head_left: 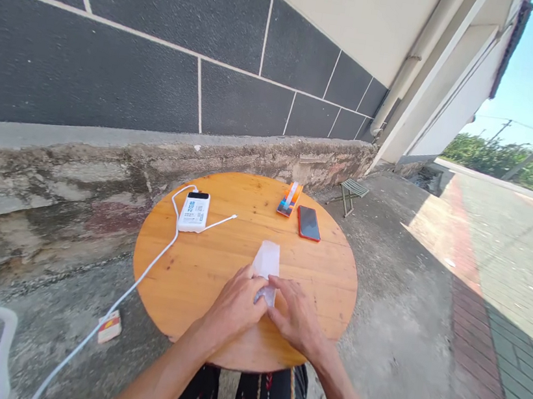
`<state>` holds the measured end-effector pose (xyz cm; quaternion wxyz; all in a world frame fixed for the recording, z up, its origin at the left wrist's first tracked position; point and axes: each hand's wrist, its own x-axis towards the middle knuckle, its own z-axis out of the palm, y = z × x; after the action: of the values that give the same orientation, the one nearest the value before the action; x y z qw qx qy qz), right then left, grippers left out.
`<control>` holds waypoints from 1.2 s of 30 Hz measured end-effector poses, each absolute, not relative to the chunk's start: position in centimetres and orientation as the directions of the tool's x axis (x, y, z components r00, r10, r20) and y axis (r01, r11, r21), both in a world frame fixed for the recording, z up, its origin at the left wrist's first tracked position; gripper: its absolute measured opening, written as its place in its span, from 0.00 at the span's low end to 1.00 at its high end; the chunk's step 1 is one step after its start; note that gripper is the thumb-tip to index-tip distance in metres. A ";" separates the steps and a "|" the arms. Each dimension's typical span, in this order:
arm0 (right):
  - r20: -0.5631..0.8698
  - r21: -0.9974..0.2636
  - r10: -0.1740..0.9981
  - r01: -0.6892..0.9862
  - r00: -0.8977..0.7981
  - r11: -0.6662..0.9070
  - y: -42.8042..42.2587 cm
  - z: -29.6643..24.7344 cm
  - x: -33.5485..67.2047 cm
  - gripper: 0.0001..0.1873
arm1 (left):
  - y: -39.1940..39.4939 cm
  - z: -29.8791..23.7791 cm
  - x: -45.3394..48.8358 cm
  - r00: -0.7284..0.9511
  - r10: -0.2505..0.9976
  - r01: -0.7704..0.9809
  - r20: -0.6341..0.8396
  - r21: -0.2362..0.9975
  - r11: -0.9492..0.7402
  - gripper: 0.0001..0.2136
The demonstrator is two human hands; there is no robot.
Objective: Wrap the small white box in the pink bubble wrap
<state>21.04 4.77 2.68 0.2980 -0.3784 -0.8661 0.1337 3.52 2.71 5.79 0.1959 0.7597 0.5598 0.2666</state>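
The fingers [259,283] of the left hand [236,300] and those of the right hand [298,315] meet over a whitish, translucent packet [267,257], which lies on the near half of the round wooden bench [220,255], roughly midway across. The left fingers are bent over its middle, with the thumb on its near part; the right forefinger reaches in from the other side, with a gap between it and the right thumb. The hands cover much of the packet, so I cannot tell whether either one pinches it or only presses it. Its far end shows bare beyond the fingers, pointing away from the person.

On the left of the bench lies a white power bank [194,213] with a black end; a short lead [219,222] sticks out toward the middle. A long white cable [140,281] runs beside the power bank and down over the bench's left edge. Toward the far right edge are an orange tape dispenser [290,199] and, just beside it, a red-rimmed phone [309,223], dark side up. Beyond the bench a folding stool [354,189] stands on the ground.
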 end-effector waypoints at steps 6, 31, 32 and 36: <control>0.399 -0.486 0.731 0.548 -0.553 0.680 4.3 2.8 21.3 0.24 | 1.7 5.7 3.4 0.241 0.949 0.746 0.204 0.587 -0.315 0.10; 0.379 -0.474 0.684 0.504 -0.623 0.722 4.5 3.1 21.4 0.20 | 4.2 4.2 0.5 0.262 0.896 0.474 0.357 0.761 -0.442 0.15; 0.369 -0.475 0.689 0.510 -0.624 0.717 4.5 3.2 21.4 0.20 | 4.6 4.1 0.5 0.298 0.889 0.459 0.347 0.765 -0.453 0.16; 0.342 -0.492 0.706 0.522 -0.620 0.697 4.7 3.3 21.4 0.21 | 5.3 3.6 0.5 0.361 0.891 0.456 0.277 0.781 -0.428 0.15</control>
<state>21.43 4.66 3.33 0.2626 -0.3477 -0.8828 0.1752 0.52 5.30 3.61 0.3054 0.7663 0.4393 0.3557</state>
